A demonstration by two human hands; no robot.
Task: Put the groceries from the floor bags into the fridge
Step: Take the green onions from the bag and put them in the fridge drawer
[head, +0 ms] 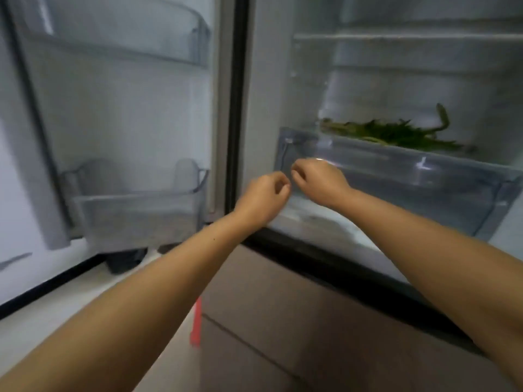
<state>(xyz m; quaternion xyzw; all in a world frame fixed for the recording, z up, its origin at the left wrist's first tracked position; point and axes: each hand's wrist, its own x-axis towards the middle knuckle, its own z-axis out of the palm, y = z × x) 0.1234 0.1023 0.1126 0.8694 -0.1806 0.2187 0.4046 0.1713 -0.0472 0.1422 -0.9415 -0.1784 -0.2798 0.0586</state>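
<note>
The fridge stands open before me. A bunch of green leafy vegetables (396, 132) lies on the shelf above the clear crisper drawer (424, 176). My left hand (263, 196) and my right hand (319, 179) are stretched out side by side in front of the drawer's left end, fingers curled in. Neither hand holds anything that I can see. The floor bags are out of sight.
The open fridge door is on the left, with a clear lower door bin (135, 210) and an upper door bin (158, 32). A glass shelf (396, 36) sits higher inside. Below the compartment is a beige drawer front (283, 321). A red strip (196, 321) shows near the floor.
</note>
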